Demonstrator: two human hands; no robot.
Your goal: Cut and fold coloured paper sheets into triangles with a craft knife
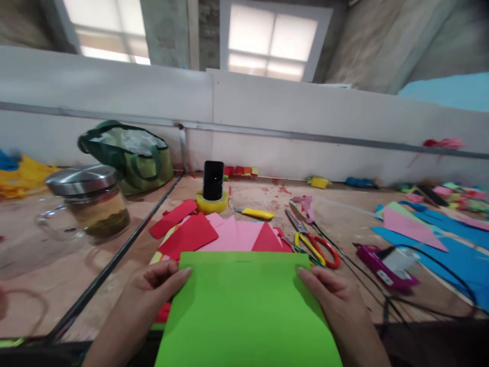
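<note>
A bright green paper sheet [244, 311] lies in front of me on the wooden table, reaching to the bottom of the view. My left hand [156, 285] grips its far left corner, fingers on top. My right hand [328, 295] grips the far right corner the same way. Just beyond the sheet lies a pile of red and pink paper pieces [225, 234]. Scissors with yellow and red handles [313, 244] rest to the right of that pile.
A glass jar with a metal lid [91, 204] and a green bag [130, 153] stand at the left. A black phone in a yellow tape roll [212, 191], a yellow cutter [255, 213], a purple glue gun [385, 265] with black cables and blue paper sheets [451, 244] lie around. A white partition backs the table.
</note>
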